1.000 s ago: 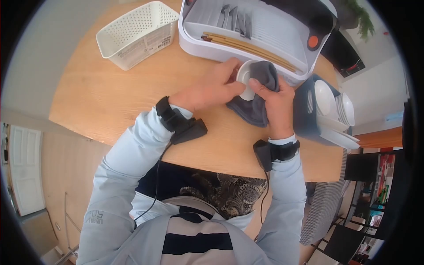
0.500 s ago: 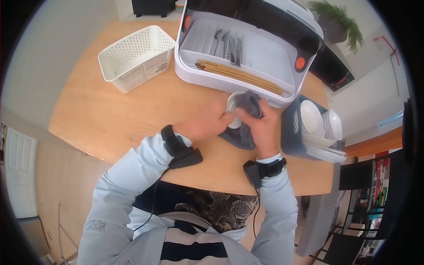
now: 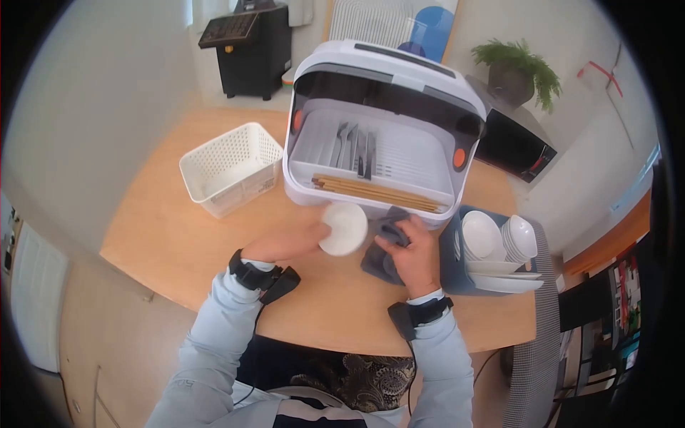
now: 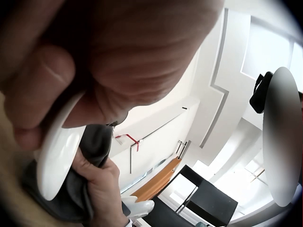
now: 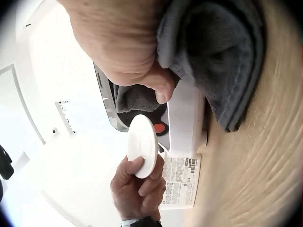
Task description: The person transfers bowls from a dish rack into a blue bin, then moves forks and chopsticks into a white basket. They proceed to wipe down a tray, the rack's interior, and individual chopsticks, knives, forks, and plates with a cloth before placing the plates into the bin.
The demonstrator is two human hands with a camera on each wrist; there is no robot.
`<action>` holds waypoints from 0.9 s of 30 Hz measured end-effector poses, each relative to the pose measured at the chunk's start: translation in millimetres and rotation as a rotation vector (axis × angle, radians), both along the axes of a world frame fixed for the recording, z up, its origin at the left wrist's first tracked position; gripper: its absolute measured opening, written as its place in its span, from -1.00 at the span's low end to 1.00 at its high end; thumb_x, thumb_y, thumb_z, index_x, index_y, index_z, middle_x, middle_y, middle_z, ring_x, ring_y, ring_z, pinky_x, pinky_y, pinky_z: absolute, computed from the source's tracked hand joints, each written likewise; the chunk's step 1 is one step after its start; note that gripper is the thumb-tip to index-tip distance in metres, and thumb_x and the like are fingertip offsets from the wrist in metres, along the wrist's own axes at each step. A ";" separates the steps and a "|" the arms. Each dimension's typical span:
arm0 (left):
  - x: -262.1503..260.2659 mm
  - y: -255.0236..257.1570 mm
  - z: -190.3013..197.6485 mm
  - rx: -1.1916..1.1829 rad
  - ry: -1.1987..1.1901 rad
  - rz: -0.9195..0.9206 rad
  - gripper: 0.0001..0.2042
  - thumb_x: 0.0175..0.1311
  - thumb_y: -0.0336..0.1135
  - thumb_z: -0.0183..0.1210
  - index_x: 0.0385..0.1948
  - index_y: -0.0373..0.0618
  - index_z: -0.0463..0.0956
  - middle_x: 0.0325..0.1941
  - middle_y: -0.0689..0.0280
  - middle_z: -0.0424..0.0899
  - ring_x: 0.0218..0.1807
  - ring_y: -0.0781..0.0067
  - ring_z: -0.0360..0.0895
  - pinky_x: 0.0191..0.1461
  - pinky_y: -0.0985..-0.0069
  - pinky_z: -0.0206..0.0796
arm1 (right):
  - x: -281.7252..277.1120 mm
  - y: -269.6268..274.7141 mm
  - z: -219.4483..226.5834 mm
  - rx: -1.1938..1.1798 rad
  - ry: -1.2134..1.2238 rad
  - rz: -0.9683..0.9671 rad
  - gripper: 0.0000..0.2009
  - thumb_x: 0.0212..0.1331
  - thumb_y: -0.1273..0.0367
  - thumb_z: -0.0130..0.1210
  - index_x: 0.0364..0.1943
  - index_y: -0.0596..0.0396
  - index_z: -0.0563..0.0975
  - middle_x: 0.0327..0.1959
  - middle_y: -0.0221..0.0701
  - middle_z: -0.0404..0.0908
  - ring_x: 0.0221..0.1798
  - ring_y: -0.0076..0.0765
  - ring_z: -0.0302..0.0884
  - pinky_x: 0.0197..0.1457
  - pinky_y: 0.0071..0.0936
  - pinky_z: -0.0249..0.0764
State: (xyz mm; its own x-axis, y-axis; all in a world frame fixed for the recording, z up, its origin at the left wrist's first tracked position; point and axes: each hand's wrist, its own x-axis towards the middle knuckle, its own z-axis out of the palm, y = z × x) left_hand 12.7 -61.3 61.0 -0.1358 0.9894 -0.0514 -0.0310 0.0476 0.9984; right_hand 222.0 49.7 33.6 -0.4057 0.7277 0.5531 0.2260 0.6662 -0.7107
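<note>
A small round white dish (image 3: pixel 345 230) is pinched at its edge by my left hand (image 3: pixel 289 242), thumb on one face and fingers behind, as the right wrist view shows. My right hand (image 3: pixel 417 258) grips a dark grey cloth (image 5: pixel 218 56), which bunches up around the fingers and hangs down by the table. Dish and cloth are apart in the head view, the dish to the left. Seen from the left wrist, the dish (image 4: pixel 61 151) is nearly edge-on, with the cloth (image 4: pixel 75 194) behind it.
Behind the hands stands a white lidded box (image 3: pixel 307 196) with cutlery (image 3: pixel 354 150) and wooden chopsticks (image 3: pixel 378 192). A white perforated basket (image 3: pixel 232 167) is at the left on the wooden table (image 3: pixel 178 264). To the right, a blue-grey bin (image 3: pixel 451 264) holds white bowls (image 3: pixel 481 235) and plates.
The dish has come out of the cloth and moved left with my left hand. My right hand keeps the cloth. The head view has tilted up, showing more of the room.
</note>
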 end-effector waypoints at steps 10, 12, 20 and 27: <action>-71.5 119.4 43.6 0.205 1.018 0.408 -0.82 0.09 -0.49 0.02 -0.44 -0.53 0.47 -0.44 -0.32 0.54 -0.27 -0.34 0.55 -0.15 0.02 0.41 | 4.3 4.4 -14.4 -0.050 -0.087 0.144 -0.70 -0.21 0.49 0.39 -0.30 0.22 0.60 -0.28 -0.20 0.49 -0.23 0.01 0.51 -0.15 -0.28 0.45; -76.3 141.9 39.1 0.284 1.234 0.431 -0.84 0.06 -0.51 0.05 -0.47 -0.51 0.49 -0.39 -0.35 0.55 -0.23 -0.33 0.56 -0.11 0.05 0.43 | 5.1 4.7 -15.4 -0.094 -0.087 0.145 -0.70 -0.20 0.48 0.39 -0.30 0.21 0.60 -0.27 -0.20 0.50 -0.21 0.01 0.51 -0.14 -0.28 0.45; -90.1 194.1 39.6 0.148 1.498 0.390 -0.71 0.03 -0.59 0.07 -0.15 -0.44 0.44 -0.18 -0.30 0.57 -0.12 -0.24 0.60 -0.02 0.18 0.49 | 7.6 5.1 -17.0 -0.168 -0.065 0.175 -0.72 -0.17 0.48 0.37 -0.28 0.15 0.60 -0.33 -0.23 0.46 -0.24 -0.05 0.48 -0.18 -0.28 0.42; -109.3 227.0 28.2 -0.062 1.777 0.152 -0.74 0.05 -0.53 0.10 -0.19 -0.43 0.47 -0.24 -0.25 0.61 -0.13 -0.15 0.63 -0.07 0.26 0.53 | 10.8 5.7 -16.7 -0.167 -0.079 0.198 -0.75 -0.11 0.49 0.29 -0.26 0.13 0.58 -0.26 -0.19 0.48 -0.15 0.07 0.48 -0.10 -0.19 0.43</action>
